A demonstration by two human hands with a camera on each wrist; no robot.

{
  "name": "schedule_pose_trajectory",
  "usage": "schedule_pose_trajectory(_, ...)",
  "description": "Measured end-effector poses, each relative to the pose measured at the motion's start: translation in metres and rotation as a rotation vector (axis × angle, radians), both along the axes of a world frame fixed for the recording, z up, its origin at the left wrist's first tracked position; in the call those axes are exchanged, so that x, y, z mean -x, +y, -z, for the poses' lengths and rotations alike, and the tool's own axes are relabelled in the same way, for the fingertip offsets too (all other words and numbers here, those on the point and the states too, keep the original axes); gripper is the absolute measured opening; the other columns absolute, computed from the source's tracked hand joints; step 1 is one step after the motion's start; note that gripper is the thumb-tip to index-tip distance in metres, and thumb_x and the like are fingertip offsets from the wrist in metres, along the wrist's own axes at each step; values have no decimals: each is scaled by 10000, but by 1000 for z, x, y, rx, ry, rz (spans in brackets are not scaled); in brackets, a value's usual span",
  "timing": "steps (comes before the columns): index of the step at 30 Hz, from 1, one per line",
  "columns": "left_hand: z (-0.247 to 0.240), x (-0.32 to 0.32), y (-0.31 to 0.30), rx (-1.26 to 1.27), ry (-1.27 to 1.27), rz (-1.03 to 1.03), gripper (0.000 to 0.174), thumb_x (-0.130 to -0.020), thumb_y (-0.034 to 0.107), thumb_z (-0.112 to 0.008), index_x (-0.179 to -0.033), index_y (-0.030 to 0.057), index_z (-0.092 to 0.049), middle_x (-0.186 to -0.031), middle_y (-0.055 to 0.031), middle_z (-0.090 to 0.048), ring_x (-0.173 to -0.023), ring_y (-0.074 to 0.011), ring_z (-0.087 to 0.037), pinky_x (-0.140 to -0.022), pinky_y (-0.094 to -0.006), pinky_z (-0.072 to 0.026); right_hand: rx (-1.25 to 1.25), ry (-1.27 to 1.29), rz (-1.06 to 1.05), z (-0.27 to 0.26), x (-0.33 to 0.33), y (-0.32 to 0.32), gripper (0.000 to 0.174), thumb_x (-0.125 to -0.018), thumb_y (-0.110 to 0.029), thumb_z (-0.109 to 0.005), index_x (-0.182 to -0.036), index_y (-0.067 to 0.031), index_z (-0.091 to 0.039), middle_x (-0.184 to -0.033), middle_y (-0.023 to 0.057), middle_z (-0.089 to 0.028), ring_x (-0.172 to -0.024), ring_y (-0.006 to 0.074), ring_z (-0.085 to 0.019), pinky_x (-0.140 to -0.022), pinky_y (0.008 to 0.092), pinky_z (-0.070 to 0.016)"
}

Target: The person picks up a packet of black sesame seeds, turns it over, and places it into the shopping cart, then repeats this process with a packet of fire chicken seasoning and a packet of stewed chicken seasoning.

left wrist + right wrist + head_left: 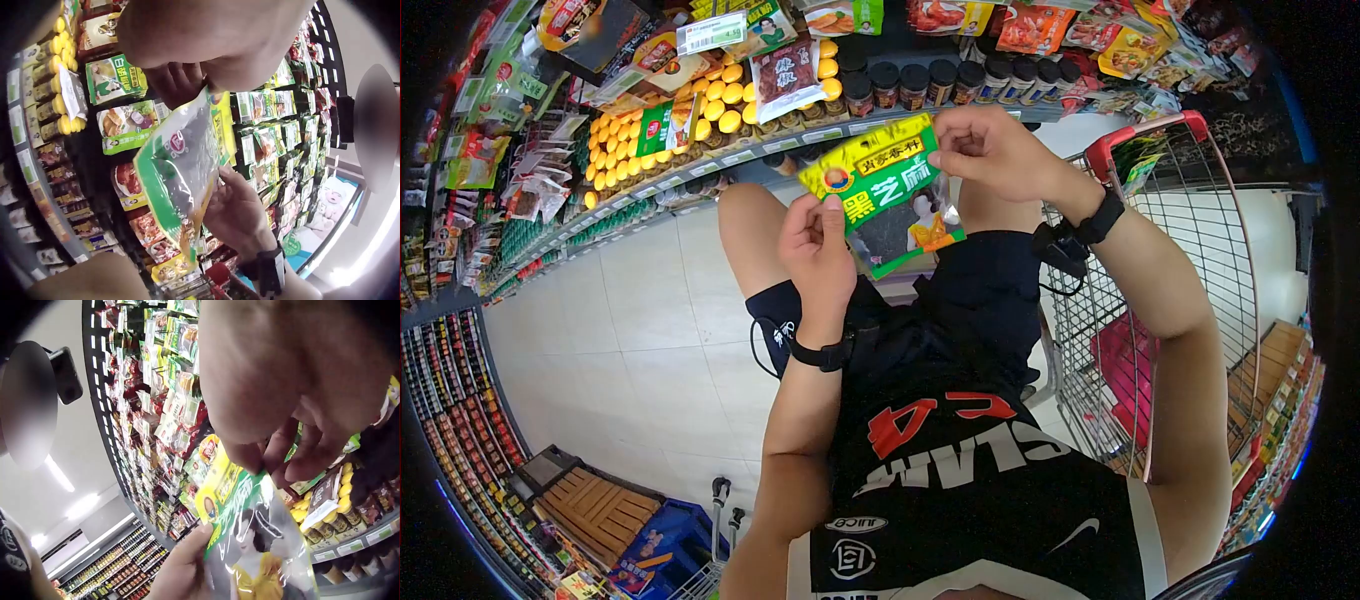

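Both hands hold up a green and yellow packet of black sesame seeds [890, 205] in front of the body, its printed front up in the head view. My left hand [815, 255] pinches its left edge between thumb and curled fingers. At the upper right corner my right hand [990, 155] pinches the packet. The left wrist view shows the shiny back of the packet [181, 162], with a clear window and green border. Its printed front [250, 531] faces the right wrist camera, showing a figure in yellow.
Ahead runs a shelf [730, 155] of yellow-capped jars [725, 100], dark-lidded jars [915, 82] and hanging packets [1035, 28]. A wire shopping cart [1200, 260] with a pink item [1122, 375] stands close on the right. Tiled floor [640, 290] lies to the left, with a wooden-topped display [595, 510] behind.
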State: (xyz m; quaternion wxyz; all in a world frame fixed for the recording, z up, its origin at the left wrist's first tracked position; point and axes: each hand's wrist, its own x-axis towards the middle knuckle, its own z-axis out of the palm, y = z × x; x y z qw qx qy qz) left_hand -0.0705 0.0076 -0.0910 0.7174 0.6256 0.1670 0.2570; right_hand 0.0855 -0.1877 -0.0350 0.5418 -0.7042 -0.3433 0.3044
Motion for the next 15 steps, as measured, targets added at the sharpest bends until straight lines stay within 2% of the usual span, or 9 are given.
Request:
schedule_pose_trajectory(1,-1,0,-1,-50,3,-40,133,-964,125,-612,-995,-4,-597,-818,2,-615,-707,-20,-510,-618,-184,-402,-12,-10,23,0,2,1,158,-908,-83,-642,-1035,6,-613,-762,-19,-590,-729,39,-525,-653,227,-434)
schedule_pose_trajectory(4,-2,3,2,-108,29,-25,145,-969,139,-608,-994,-3,-604,-854,1,-615,-750,-30,-503,-655,-194,-405,-91,-11,76,-5,7,4,169,-906,-76,-638,-1055,1,-617,-723,-17,-558,-707,42,-520,-655,228,-442)
schedule_pose_trajectory(7,0,3,4,-66,37,-1,132,-971,120,-596,-993,-10,-610,-874,-4,-624,-759,-25,-510,-664,-189,-409,-140,14,121,-5,11,4,202,-894,-80,-650,-1083,-13,-623,-753,4,-589,-715,46,-528,-656,239,-464)
schedule_pose_trajectory(9,-4,0,-2,-57,6,-88,98,-972,104,-582,-1011,20,-615,-801,28,-550,-683,-39,-446,-598,-201,-362,-216,-51,98,13,12,8,224,-886,-89,-660,-1098,-22,-629,-792,18,-611,-731,57,-542,-654,249,-476)
schedule_pose_trajectory(11,-7,10,5,-201,129,-85,113,-977,97,-555,-1036,25,-618,-832,18,-566,-734,-56,-486,-651,-210,-396,-154,-187,140,4,12,7,230,-879,-98,-662,-1097,-30,-637,-845,59,-650,-750,98,-578,-650,280,-498)
schedule_pose_trajectory(12,-17,11,3,-325,134,-42,157,-984,118,-543,-1100,26,-596,-921,-12,-585,-826,-96,-526,-738,-255,-424,-247,-482,154,5,7,8,201,-884,-91,-638,-1072,-22,-642,-825,86,-656,-734,143,-598,-658,308,-507)
schedule_pose_trajectory(13,-27,11,0,-447,133,-5,210,-991,138,-531,-1164,27,-573,-1011,-42,-603,-919,-136,-566,-824,-300,-453,-344,-389,154,6,6,11,200,-879,-111,-639,-1054,-16,-645,-818,113,-658,-725,166,-607,-663,331,-511)
schedule_pose_trajectory(14,-8,12,1,-73,96,-10,260,-1002,178,-518,-1205,19,-549,-1115,-77,-597,-982,-172,-569,-871,-332,-447,-297,-344,157,10,3,11,194,-867,-132,-648,-1016,-8,-643,-817,124,-656,-729,182,-619,-661,338,-511)
schedule_pose_trajectory(15,11,7,6,7,52,-19,279,-1003,207,-526,-1196,7,-551,-1156,-94,-600,-1010,-176,-564,-890,-325,-442,-338,-322,165,9,-1,12,179,-857,-136,-651,-974,-1,-635,-811,128,-655,-737,183,-630,-649,344,-508)
